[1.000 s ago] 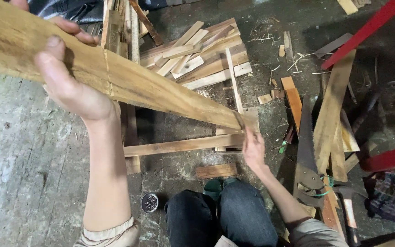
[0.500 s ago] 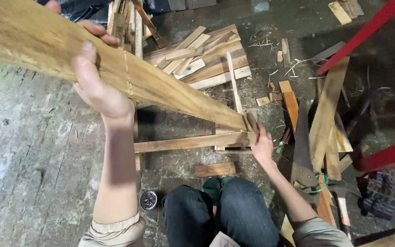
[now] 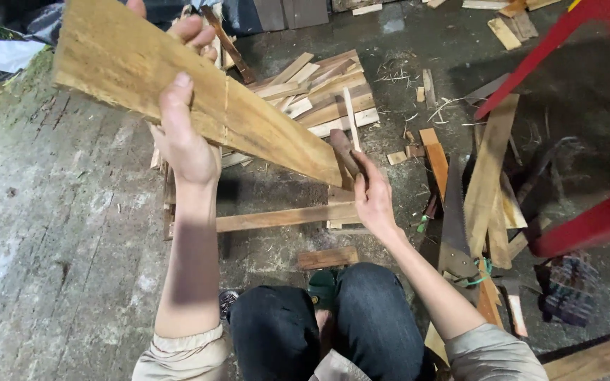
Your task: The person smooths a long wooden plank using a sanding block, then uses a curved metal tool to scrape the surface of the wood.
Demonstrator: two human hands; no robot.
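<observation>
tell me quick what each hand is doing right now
Left hand: closed on the wooden plank.
Right hand: closed on a dark tool at the plank's lower end.

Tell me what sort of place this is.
Probably a rough outdoor or yard woodworking spot: bare concrete ground, a pile of cut wood slats, a handsaw lying among offcuts, and a long plank gripped by the left hand.
</observation>
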